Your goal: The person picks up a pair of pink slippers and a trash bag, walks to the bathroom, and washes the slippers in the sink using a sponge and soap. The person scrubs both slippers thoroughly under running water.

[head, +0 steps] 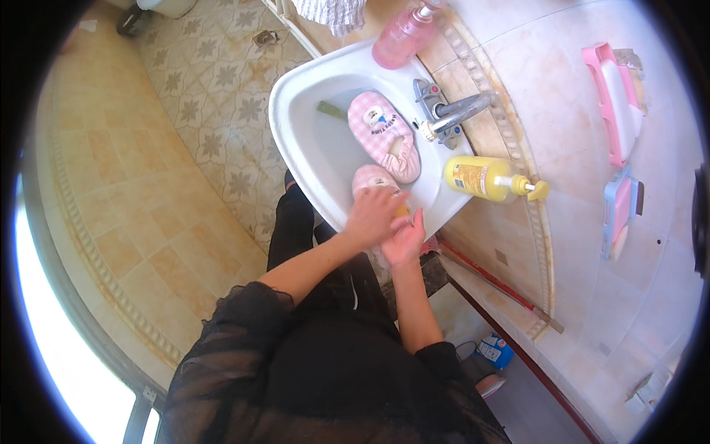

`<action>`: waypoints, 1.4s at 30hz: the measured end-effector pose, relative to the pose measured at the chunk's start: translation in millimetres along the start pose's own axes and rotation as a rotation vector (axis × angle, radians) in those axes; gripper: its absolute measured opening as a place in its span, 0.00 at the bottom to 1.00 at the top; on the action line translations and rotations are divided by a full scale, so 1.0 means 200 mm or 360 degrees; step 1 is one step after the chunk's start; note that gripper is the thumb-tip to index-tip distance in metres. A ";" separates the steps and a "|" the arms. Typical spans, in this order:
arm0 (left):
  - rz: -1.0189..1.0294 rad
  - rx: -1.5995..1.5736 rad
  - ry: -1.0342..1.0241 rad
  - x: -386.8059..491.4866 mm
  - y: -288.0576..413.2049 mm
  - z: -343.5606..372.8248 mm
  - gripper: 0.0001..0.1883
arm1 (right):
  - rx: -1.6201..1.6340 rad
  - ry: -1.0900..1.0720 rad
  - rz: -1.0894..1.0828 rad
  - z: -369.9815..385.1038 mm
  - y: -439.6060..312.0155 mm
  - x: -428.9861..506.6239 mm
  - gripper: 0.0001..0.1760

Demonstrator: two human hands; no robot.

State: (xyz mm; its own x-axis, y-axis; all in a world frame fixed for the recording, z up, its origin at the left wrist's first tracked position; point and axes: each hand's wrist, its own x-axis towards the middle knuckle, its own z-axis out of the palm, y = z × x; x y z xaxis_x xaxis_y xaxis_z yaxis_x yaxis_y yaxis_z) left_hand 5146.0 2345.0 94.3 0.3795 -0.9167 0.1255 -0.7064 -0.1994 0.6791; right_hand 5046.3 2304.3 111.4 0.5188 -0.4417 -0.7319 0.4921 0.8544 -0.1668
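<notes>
Two pink checked slippers with a bear patch are in the white washbasin [302, 161]. One slipper [383, 133] lies near the tap side, its toe pointing away from me. The second slipper [373, 176] is closer to me, its rear part hidden by my hands. My left hand [370, 217] is blurred and reaches across this slipper and my other hand. My right hand [404, 244] is palm up beside it, thumb apart, its fingers mostly covered. A small yellow thing [401, 211] shows between my hands; which hand holds it is unclear.
A chrome mixer tap [460, 112] extends over the basin from the wall side. On the rim stand a pink pump bottle [405, 36] and a yellow pump bottle [485, 177]. A green strip [331, 110] lies in the basin. Pink [613, 105] and blue [618, 211] holders are on the tiled wall.
</notes>
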 end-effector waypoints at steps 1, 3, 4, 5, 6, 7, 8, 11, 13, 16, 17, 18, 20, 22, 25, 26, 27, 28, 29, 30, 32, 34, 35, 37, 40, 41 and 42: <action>-0.0011 0.0141 -0.0062 0.03 -0.07 0.02 0.15 | -0.0084 -0.0078 -0.0001 0.03 -0.02 0.02 0.36; -0.0568 -0.0034 -0.0219 0.15 -0.09 0.00 0.17 | -0.0238 -0.0188 0.0021 0.04 -0.01 0.02 0.36; -0.0841 -0.0128 -0.0279 0.19 -0.09 -0.01 0.18 | -0.0372 -0.0129 0.0017 0.05 -0.02 0.00 0.36; -0.0776 -0.0105 -0.0366 0.16 -0.08 0.01 0.20 | -0.0517 -0.0063 0.0019 0.06 -0.04 -0.03 0.36; -0.0697 -0.0071 -0.0455 0.12 -0.09 0.03 0.21 | -0.0650 -0.0004 0.0014 0.07 -0.05 -0.04 0.36; -0.0619 -0.0036 -0.0543 0.07 -0.09 0.06 0.23 | -0.0620 -0.0016 0.0078 0.07 -0.08 -0.04 0.35; -0.0520 -0.0033 -0.0435 0.02 -0.03 0.06 0.24 | -0.0585 -0.0020 0.0139 0.07 -0.10 -0.04 0.35; -0.0371 -0.0014 -0.0202 -0.06 0.10 0.05 0.27 | -0.0474 0.0298 0.0142 0.21 -0.08 -0.09 0.33; -0.0447 -0.0005 -0.0170 -0.01 0.03 0.05 0.27 | -0.0676 0.0301 0.0146 0.23 -0.07 -0.09 0.31; -0.0762 -0.0271 -0.0397 0.04 -0.01 -0.01 0.27 | -0.1852 -0.0224 0.0077 0.03 -0.18 -0.04 0.28; -0.0826 -0.0298 -0.0459 0.04 -0.01 -0.02 0.27 | -0.2548 -0.0448 -0.0076 0.03 -0.22 -0.03 0.29; -0.0823 -0.0305 -0.0513 0.03 -0.02 -0.02 0.27 | -0.3236 -0.0687 -0.0245 0.03 -0.24 -0.03 0.29; -0.0840 -0.0311 -0.0601 0.01 -0.04 -0.04 0.28 | -0.3872 -0.0602 0.0012 0.21 -0.26 -0.09 0.27; -0.0867 -0.0337 -0.0436 0.00 -0.06 0.01 0.28 | -0.4385 -0.0668 0.0258 0.31 -0.25 -0.12 0.23; -0.1037 -0.1067 -0.0153 0.07 -0.19 0.10 0.26 | -0.4613 -0.0926 0.0303 0.32 -0.29 -0.09 0.15; -0.1117 -0.1418 -0.0039 0.08 -0.25 0.10 0.26 | -0.4424 -0.0959 0.0126 0.33 -0.31 -0.07 0.13; -0.1275 -0.1706 -0.0084 0.10 -0.26 -0.01 0.25 | -0.4226 -0.0980 -0.0035 0.33 -0.32 -0.05 0.12; -0.1432 -0.1991 -0.0119 0.14 -0.24 -0.22 0.24 | -0.3789 -0.0731 0.0008 0.33 -0.31 -0.03 0.12; -0.1396 -0.1976 -0.0068 0.15 -0.22 -0.31 0.24 | -0.3354 -0.0504 0.0046 0.33 -0.30 -0.01 0.12; -0.1355 -0.1963 -0.0034 0.17 -0.19 -0.40 0.23 | -0.2904 -0.0278 0.0068 0.33 -0.29 0.02 0.12; -0.0919 -0.1303 0.0175 0.12 -0.08 -0.45 0.24 | -0.2571 -0.0304 -0.0398 0.22 -0.19 0.11 0.14; -0.0749 -0.0492 -0.0291 0.10 0.14 -0.56 0.24 | -0.2077 -0.0396 -0.0654 0.19 -0.04 0.14 0.16; -0.0655 -0.0081 -0.0511 0.10 0.20 -0.60 0.25 | -0.1604 -0.0340 -0.0426 0.20 0.01 0.14 0.17; -0.0821 -0.0059 -0.0496 0.13 0.11 -0.58 0.25 | -0.0652 -0.0214 0.0019 0.24 0.09 0.14 0.19; -0.0977 -0.0679 -0.0356 0.17 -0.12 -0.57 0.23 | -0.0700 -0.0189 -0.0054 0.43 0.17 0.08 0.22; -0.0985 -0.0995 -0.0289 0.18 -0.18 -0.59 0.23 | -0.0697 -0.0176 -0.0092 0.47 0.17 0.07 0.22; -0.1080 -0.1178 -0.0055 0.20 -0.19 -0.64 0.23 | -0.0620 -0.0215 -0.0084 0.49 0.13 0.07 0.21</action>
State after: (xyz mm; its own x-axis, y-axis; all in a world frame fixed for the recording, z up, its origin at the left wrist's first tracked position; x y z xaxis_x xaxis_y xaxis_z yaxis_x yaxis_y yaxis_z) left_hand 5265.1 2359.7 166.6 0.5380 -0.7011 -0.4679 0.2064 -0.4286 0.8796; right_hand 5134.9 2294.5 161.7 0.5997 -0.4976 -0.6267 0.2325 0.8577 -0.4586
